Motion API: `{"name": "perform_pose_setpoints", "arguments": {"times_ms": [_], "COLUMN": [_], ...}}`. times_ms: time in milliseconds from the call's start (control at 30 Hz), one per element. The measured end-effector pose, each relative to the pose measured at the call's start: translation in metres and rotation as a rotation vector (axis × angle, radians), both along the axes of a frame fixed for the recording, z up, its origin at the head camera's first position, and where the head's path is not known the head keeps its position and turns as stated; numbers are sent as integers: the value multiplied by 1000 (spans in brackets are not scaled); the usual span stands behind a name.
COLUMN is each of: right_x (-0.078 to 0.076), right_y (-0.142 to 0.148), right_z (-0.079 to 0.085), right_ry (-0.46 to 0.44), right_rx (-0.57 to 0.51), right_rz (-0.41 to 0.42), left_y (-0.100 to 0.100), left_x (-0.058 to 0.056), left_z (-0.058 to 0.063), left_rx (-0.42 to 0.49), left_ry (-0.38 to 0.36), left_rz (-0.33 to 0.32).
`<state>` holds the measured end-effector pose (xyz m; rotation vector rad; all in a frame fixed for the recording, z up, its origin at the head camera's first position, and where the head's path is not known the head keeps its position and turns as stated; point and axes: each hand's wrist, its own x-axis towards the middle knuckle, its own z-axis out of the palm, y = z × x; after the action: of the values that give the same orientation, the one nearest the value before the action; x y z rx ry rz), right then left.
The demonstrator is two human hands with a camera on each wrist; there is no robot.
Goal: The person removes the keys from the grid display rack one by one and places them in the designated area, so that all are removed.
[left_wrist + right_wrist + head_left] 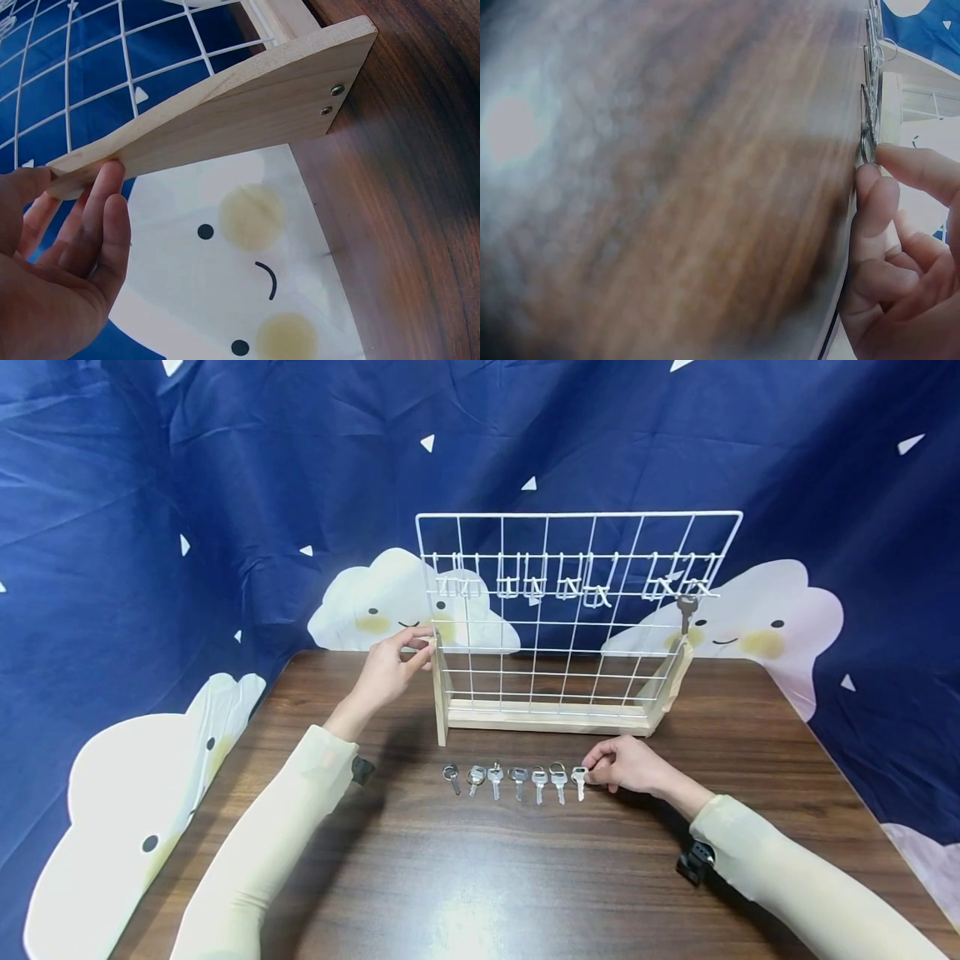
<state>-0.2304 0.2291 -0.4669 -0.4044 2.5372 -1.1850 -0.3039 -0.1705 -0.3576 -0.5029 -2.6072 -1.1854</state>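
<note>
My left hand (pixel 392 667) grips the upper end of the rack's left wooden side panel (pixel 217 112) between thumb and fingers. The rack carries a white wire grid (pixel 555 647) with several wire hooks along its upper part. Before it, several silver keys with rings lie in a row on the table. At the right end of that row, my right hand (pixel 626 764) pinches the last key (pixel 579 781) by its ring end, thumb and forefinger meeting at it low over the tabletop. In the right wrist view this key (pixel 867 142) shows edge-on at the fingertips.
A dark key (pixel 686 612) hangs from the rightmost hook, above the right side panel (pixel 670 685). The rack's wooden base bar (pixel 547 718) stands on the brown table (pixel 465 868). Behind hangs a blue curtain (pixel 300 460) with white clouds and triangles.
</note>
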Motion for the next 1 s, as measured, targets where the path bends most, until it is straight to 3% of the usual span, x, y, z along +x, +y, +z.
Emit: {"name": "perform_pose_setpoints", "arguments": {"times_ms": [433,700,1000], "right_x": [0,0,0], "right_y": [4,9,16], "right_z": [5,15,26], "right_ry": [-6,-17,32], "right_rx": [-4,-77,-84], "right_rz": [-14,-32,-50], "left_y": [0,0,0], "left_x": [0,0,0], "left_z": [0,0,0], "left_rx": [7,10,20], "left_ry": [-4,-6,-19], "left_rz": [-2,-5,-4]}}
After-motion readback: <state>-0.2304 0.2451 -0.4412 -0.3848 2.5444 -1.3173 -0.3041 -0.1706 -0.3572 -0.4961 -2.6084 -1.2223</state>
